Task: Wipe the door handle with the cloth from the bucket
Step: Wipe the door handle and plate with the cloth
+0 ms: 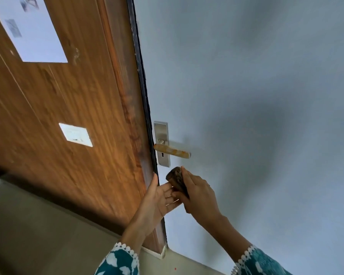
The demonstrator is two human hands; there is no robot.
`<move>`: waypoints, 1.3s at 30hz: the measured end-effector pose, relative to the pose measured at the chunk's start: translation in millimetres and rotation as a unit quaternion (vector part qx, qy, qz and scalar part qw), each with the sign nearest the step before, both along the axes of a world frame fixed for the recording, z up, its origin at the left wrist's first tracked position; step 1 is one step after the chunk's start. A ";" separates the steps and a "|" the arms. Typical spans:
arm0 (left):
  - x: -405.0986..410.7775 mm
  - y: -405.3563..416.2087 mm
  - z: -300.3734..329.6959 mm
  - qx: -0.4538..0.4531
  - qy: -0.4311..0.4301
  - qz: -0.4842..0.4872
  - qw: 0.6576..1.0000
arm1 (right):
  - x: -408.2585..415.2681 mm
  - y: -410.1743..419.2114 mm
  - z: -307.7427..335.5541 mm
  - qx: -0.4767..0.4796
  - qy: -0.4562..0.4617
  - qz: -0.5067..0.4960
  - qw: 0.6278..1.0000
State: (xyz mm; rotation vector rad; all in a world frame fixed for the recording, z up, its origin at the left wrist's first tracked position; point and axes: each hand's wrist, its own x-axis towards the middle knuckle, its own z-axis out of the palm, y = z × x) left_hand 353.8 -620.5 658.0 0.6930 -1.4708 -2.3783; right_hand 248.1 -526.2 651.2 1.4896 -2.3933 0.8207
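Observation:
The door handle (173, 150) is a lever with orange and cream marbling, on a steel backplate (161, 133) with a keyhole, mounted on the pale blue door (246, 96). Just below it, my right hand (199, 195) grips a dark brown folded cloth (176, 180), whose top end pokes up a short way under the lever without touching it. My left hand (159, 197) is beside it with fingers spread, palm up, fingertips against the lower part of the cloth. The bucket is out of view.
A wood-grain wall panel (77, 116) fills the left, with a white switch plate (75, 134) and a white paper sheet (28, 26) on it. A dark door-frame edge (145, 96) runs between panel and door. Beige floor (38, 235) lies below.

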 end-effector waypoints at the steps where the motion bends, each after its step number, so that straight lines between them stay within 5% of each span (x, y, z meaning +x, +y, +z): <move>1: -3.0 -7.6 1.7 -0.014 -0.010 -0.001 1.000 | -6.3 -6.0 0.7 -0.010 0.016 0.006 1.000; 6: -8.2 -37.3 6.3 -0.089 -0.001 0.023 0.996 | -36.1 -33.3 12.5 -0.050 0.037 0.018 0.998; 8: -5.8 -50.7 5.1 -0.175 0.044 0.112 0.977 | -48.2 -41.1 25.4 -0.066 0.040 -0.010 0.997; 12: -5.9 -100.5 6.0 -0.440 0.057 0.318 0.838 | -60.5 -65.9 58.0 -0.075 0.102 -0.049 0.991; 18: -38.3 -191.4 15.0 -0.665 0.026 0.325 0.672 | -39.6 -140.4 61.1 0.019 0.198 -0.058 0.978; 30: -71.7 -246.2 -1.9 -0.807 0.031 0.318 0.496 | -27.0 -140.9 38.1 0.010 0.199 -0.181 0.963; 39: -78.4 -251.9 -9.7 -0.815 0.083 0.340 0.461 | -23.4 -131.4 35.0 0.020 0.200 -0.254 0.946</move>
